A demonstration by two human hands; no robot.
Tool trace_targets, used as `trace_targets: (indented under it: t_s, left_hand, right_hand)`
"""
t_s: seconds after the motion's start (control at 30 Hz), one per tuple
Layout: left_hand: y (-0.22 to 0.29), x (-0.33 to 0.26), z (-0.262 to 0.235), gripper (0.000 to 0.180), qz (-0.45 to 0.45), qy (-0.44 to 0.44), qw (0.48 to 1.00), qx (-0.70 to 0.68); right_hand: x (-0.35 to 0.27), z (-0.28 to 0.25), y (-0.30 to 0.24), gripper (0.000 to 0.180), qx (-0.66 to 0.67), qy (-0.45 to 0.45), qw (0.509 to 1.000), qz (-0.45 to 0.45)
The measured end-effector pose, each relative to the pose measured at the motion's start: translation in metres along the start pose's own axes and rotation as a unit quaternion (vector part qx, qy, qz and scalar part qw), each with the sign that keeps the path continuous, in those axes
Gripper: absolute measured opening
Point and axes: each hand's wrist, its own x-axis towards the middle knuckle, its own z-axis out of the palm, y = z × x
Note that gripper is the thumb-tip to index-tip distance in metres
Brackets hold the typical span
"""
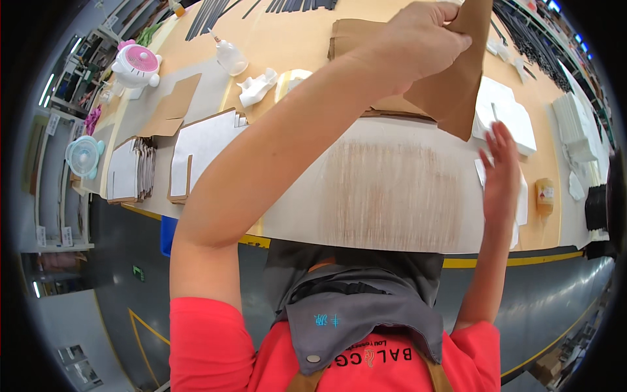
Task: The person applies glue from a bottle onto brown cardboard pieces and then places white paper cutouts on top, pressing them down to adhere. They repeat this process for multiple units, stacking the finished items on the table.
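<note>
My left hand (421, 49) is raised at the far side of the table, pinching a thin brown sheet (457, 91) by its upper part. The sheet hangs tilted, its lower corner over the work surface. Beneath and behind it lie more flat brown pieces (356, 31), partly hidden by my left arm. My right hand (501, 163) is off to the right of the sheet, fingers spread and slightly blurred, with nothing in it. Beyond its fingertips sits a stack of white pieces (516, 127).
A grey work sheet (392, 189) with brown streaks covers the near table. Left are stacks of white-faced brown pieces (202, 147), a squeeze bottle (230, 57), crumpled tissue (258, 87) and a pink-white fan (137, 64). An amber bottle (544, 196) stands at right.
</note>
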Motion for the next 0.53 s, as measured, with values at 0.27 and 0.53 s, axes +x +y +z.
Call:
trace_targets:
  t_s: [0.27,0.53]
  left_hand:
    - [-0.043,-0.089,-0.028,0.03,-0.063,-0.003,0.957,-0.284]
    - [-0.18,-0.177,-0.004,0.09,-0.185,0.108,0.975,-0.056]
  right_hand:
    - [-0.009,-0.034,0.036,0.039,0.214,-0.148,0.941,0.217]
    - [-0.073,-0.061,0.052,0.036,-0.299,-0.127,0.929,0.178]
